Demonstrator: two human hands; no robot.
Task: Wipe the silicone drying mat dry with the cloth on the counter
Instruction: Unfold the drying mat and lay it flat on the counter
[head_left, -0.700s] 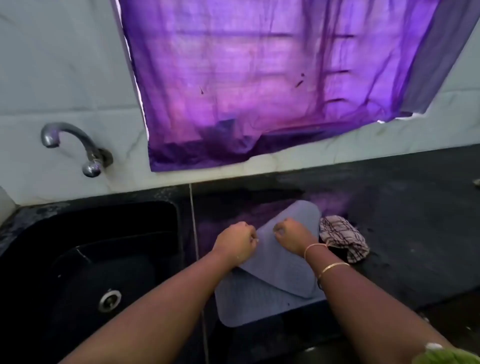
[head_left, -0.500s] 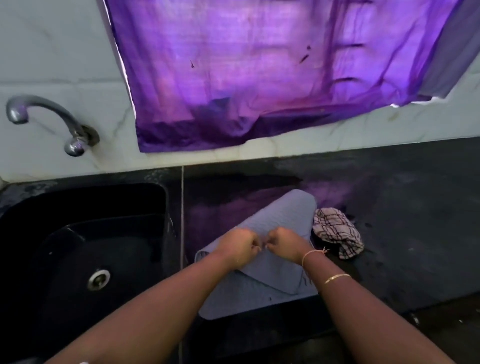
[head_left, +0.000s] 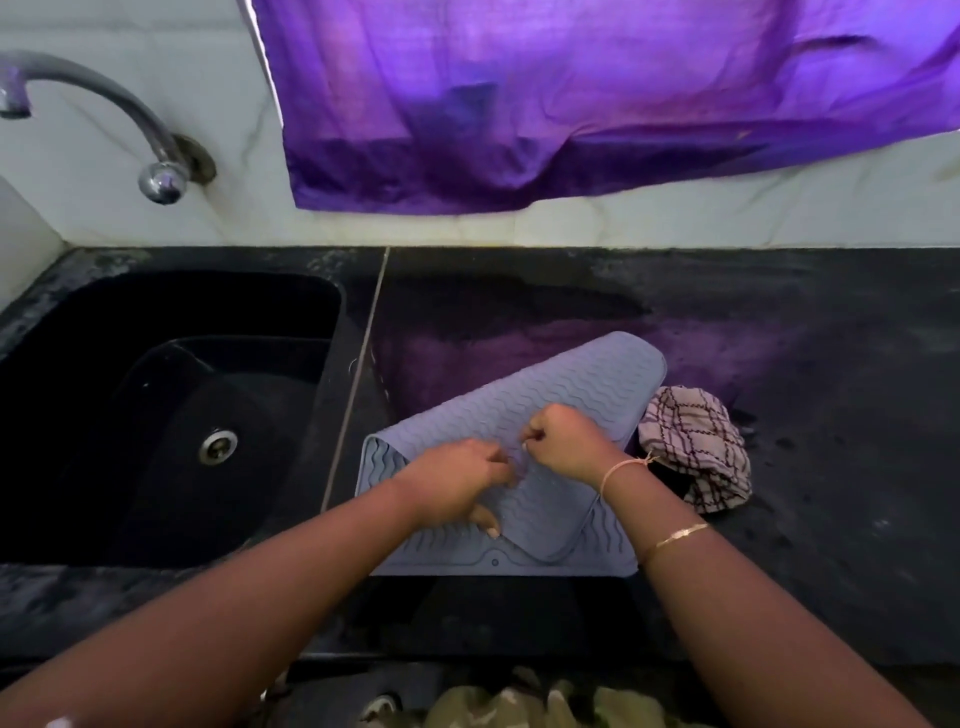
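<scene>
Risk is concentrated first at the left, where the sink (head_left: 130, 441) is set into the tabletop (head_left: 831, 415) just beside the silicone drying mat (head_left: 571, 384). The mat is laid on the tabletop between sink and cloth, with its far portion folded over onto the near portion. If the mat is dragged leftward during unfolding, its left edge can be carried over the sink rim, and any water held in the wavy ridges can be shed onto the tabletop.

The folded flap is pinched at its edge by the left hand (head_left: 457, 483), the grip being closed on the mat with curled fingers. The same edge is pinched close by with the right hand (head_left: 569, 441), whose grip is likewise closed on the mat. Because both grips are placed almost together, the corners of the flexible sheet are poorly controlled, and the sheet is likely to sag or twist if released unevenly. Damp silicone is judged slippery, so a pinch can be lost.

At the right, the checked cloth (head_left: 696, 447) is bunched on the tabletop just beside the mat and is held by neither hand. Wiping is not yet begun. If the flap is thrown rightward, the cloth can be covered or wetted.
</scene>
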